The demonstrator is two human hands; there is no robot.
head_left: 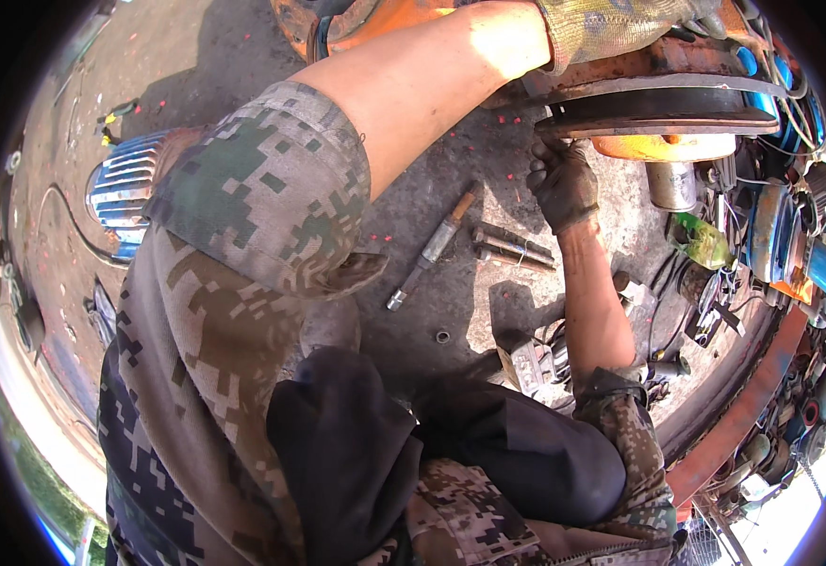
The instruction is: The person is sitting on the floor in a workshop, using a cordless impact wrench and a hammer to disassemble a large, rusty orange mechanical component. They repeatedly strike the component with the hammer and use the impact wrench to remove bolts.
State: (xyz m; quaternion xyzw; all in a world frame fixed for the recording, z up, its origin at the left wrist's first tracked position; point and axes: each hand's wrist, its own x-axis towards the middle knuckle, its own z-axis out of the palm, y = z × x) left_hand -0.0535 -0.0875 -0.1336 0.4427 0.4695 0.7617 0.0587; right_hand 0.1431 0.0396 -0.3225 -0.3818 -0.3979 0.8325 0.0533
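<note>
My left hand [609,28], in a yellowish work glove, reaches across the top of a rusty orange machine part [537,91]; its fingertips are hard to make out. My right hand [564,184], in a dark dirty glove, has its fingers curled just under the edge of a dark flat metal rim [663,123]; I cannot see clearly what, if anything, it holds. Below the rim are an orange-yellow casting [663,147] and a grey metal cylinder [669,186]. My bare left forearm stretches over the upper middle of the view.
On the concrete floor lie a long bar tool [437,242], rusty rods [512,257], a small metal ring [442,337] and a greyish block [523,360]. A blue finned motor [119,198] stands at left. Piled metal parts, cables and a long red steel beam [734,406] line the right side.
</note>
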